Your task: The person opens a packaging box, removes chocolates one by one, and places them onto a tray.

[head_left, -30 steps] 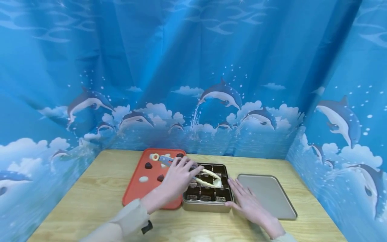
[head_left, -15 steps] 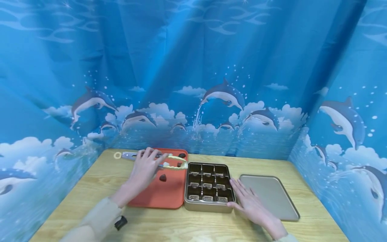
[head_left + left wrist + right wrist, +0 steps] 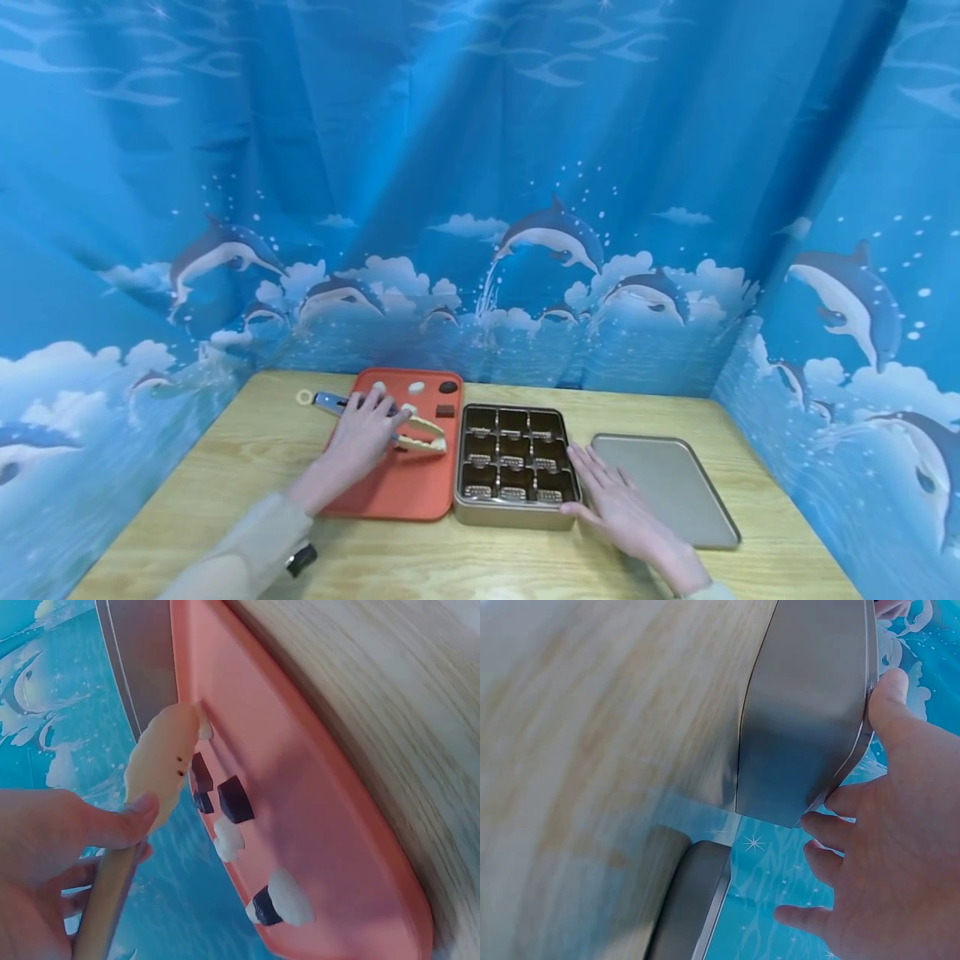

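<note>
My left hand (image 3: 360,435) grips a pair of tongs (image 3: 424,433) with a blue-grey handle and cream, toothed ends, thumb on one arm. The tong ends are spread low over the red tray (image 3: 420,492). A dark chocolate (image 3: 401,450) is partly hidden by them. In the left wrist view, dark and white chocolates (image 3: 235,799) lie on the tray beside the tongs (image 3: 159,761). My right hand (image 3: 617,510) rests against the right side of a gold-brown tin (image 3: 517,515), fingers extended; its thumb touches the rim near the front corner. Inside the tin is a dark divided insert.
A flat metal lid (image 3: 667,483) lies on the wooden table (image 3: 420,558), right of the tin. The tray stands close to the tin's left side. Toward the tray's back are a brown rectangular chocolate (image 3: 445,411) and a dark oval one (image 3: 447,387). A blue dolphin curtain (image 3: 480,208) hangs behind.
My left hand has carried the tongs left from above the tin to the tray, then lowered them toward the dark chocolate. My right hand stays on the tin.
</note>
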Demonstrator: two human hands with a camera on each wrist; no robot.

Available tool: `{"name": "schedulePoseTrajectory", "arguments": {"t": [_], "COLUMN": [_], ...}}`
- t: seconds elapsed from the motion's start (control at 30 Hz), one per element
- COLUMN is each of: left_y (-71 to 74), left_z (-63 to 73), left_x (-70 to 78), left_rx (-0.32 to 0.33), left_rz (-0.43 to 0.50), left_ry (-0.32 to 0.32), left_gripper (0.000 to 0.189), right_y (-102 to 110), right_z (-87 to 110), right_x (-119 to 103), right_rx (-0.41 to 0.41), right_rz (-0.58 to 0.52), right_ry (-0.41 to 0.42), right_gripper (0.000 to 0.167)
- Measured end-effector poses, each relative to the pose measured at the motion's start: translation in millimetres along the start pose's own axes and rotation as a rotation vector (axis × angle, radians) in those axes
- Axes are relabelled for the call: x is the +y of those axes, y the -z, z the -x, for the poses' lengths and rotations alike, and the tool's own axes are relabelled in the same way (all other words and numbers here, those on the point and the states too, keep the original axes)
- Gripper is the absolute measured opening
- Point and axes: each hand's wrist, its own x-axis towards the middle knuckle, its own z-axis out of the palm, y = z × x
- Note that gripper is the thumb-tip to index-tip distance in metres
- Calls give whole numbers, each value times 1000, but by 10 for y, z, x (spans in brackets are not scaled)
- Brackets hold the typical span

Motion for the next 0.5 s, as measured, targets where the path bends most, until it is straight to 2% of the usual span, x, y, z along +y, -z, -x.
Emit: {"name": "schedulePoseTrajectory", "arguments": {"t": [0.13, 0.27, 0.4, 0.5], "left_y": [-38, -32, 4, 30], "left_z": [-6, 27, 92, 157], "left_x": [29, 11, -20, -36], "left_rx": [-38, -67, -47, -22], "left_rz": [18, 37, 94, 140], "left_ry": [7, 83, 167, 200], "left_gripper": [44, 52, 56, 56], "right_y": [-11, -14, -8, -1], "right_z": [1, -6, -4, 4], "right_x": [-5, -14, -18, -14], "right_rx": [10, 7, 1, 1], "right_rz": [5, 9, -3, -9], "right_ry": [3, 6, 3, -1], "right_gripper": [83, 83, 82, 82]}}
